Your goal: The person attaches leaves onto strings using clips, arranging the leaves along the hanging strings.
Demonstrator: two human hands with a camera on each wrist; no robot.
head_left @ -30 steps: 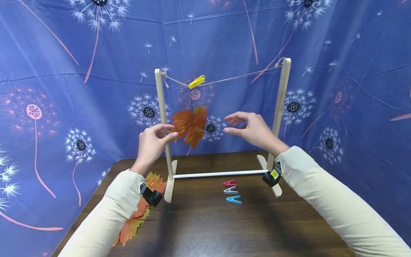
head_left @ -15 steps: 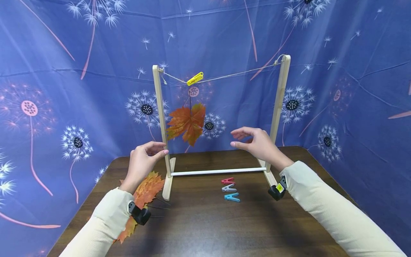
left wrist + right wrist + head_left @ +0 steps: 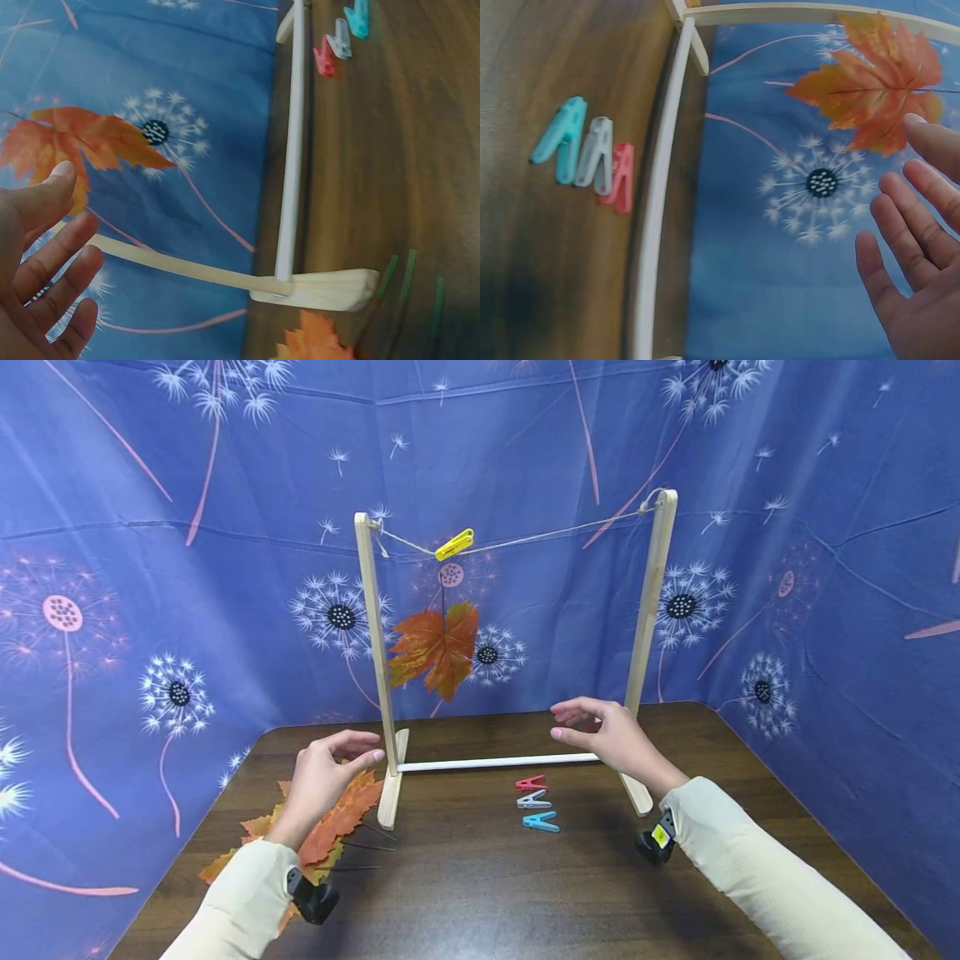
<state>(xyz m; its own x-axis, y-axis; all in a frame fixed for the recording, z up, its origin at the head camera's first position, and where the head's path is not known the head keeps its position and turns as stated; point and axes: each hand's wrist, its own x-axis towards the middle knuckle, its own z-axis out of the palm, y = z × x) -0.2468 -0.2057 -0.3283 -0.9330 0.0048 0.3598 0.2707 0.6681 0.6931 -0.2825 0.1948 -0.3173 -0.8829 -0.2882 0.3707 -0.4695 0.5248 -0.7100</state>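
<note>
An orange maple leaf (image 3: 437,650) hangs by its stem from a yellow clothespin (image 3: 454,545) on the string (image 3: 555,533) of a wooden frame. My left hand (image 3: 324,781), relaxed and holding nothing, hovers over the pile of orange and yellow leaves (image 3: 343,818) beside the frame's left post (image 3: 378,643). Apart from anything, my right hand (image 3: 611,735) is raised before the right post (image 3: 649,610), its fingers loosely bent and bare. On the table between the hands lie a red clothespin (image 3: 531,783), a grey clothespin (image 3: 534,800) and a blue clothespin (image 3: 541,822).
A white rod (image 3: 495,763) joins the two wooden feet, such as the left foot (image 3: 392,797), low across the brown table (image 3: 480,893). Behind it hangs a blue cloth (image 3: 525,452) with a dandelion print. Several thin leaf stems (image 3: 366,846) stick out toward the middle.
Both hands have come down and away from the hanging leaf, the left toward the leaf pile, the right slightly rightward. The leaf stays hanging from the yellow clothespin.
</note>
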